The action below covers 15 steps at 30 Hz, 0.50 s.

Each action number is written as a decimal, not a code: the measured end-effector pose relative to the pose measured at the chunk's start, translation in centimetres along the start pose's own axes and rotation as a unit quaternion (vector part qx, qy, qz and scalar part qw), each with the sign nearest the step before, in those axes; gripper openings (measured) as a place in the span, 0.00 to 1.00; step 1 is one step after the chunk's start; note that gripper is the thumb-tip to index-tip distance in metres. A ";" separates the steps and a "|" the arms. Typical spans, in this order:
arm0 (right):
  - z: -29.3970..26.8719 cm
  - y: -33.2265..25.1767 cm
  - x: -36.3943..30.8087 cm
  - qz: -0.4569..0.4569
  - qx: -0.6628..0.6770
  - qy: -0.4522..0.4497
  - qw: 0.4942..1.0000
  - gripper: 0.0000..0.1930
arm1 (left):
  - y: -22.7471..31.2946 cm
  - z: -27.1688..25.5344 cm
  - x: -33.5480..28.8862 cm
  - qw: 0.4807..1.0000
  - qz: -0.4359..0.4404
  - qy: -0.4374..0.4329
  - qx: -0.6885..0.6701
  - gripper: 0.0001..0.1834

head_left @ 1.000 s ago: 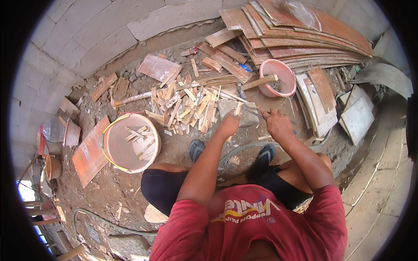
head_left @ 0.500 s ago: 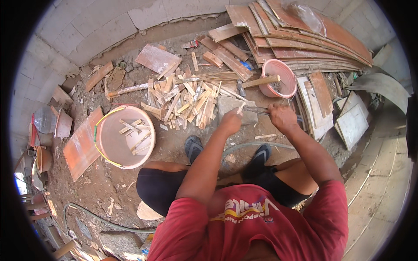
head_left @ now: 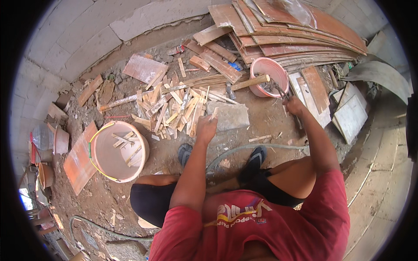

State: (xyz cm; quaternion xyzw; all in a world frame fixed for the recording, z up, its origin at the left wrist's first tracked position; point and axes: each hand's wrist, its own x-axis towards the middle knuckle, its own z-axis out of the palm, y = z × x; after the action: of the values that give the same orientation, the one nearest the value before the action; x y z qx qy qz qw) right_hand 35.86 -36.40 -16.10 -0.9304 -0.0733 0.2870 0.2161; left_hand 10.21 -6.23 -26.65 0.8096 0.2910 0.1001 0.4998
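My left hand (head_left: 206, 129) is closed around a short wooden strip (head_left: 214, 113), whose pale end sticks up past the fingers beside a concrete block (head_left: 230, 116). My right hand (head_left: 294, 106) grips the handles of metal pincers (head_left: 281, 90). Their jaws reach the near rim of a pink bucket (head_left: 256, 65), which holds a tangle of thin metal pieces, seemingly nails. Beyond the block lies a hammer (head_left: 251, 82), its wooden handle resting against this bucket. Left of the block is a heap of short wooden strips (head_left: 167, 106).
A large pale bucket (head_left: 101, 150) with a yellow handle and several strips inside stands at left. Plywood sheets (head_left: 300, 39) are stacked at the far right, boards (head_left: 311, 93) nearer. A hose (head_left: 235, 150) crosses the dirt by my sandals (head_left: 257, 158).
My right hand has swung the pincers away from the strip, rightward to the pink bucket. My left hand, still holding the strip, has drawn back a little toward me and left.
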 end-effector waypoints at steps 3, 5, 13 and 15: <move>-2.1 5.3 6.2 -0.038 -0.161 -0.045 0.985 0.14 | 0.7 0.9 0.7 0.999 0.008 0.016 -0.035 0.19; -1.7 1.2 7.2 0.036 -0.147 -0.062 0.987 0.12 | 0.1 0.0 0.8 0.990 -0.061 0.028 -0.121 0.16; -1.8 11.4 15.0 -0.079 -0.283 0.085 0.952 0.17 | -1.4 2.3 0.2 0.862 -0.252 -0.089 -0.431 0.21; 2.8 8.5 15.1 -0.092 -0.219 0.101 0.966 0.16 | -1.8 0.5 -0.8 0.858 -0.277 -0.086 -0.424 0.23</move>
State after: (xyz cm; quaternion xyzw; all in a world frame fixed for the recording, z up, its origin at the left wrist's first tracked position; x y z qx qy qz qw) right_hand 46.81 -39.09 -29.58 -0.9685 -0.1971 0.1474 0.0392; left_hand 9.16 -6.44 -28.30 0.4109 0.3883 0.0013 0.8248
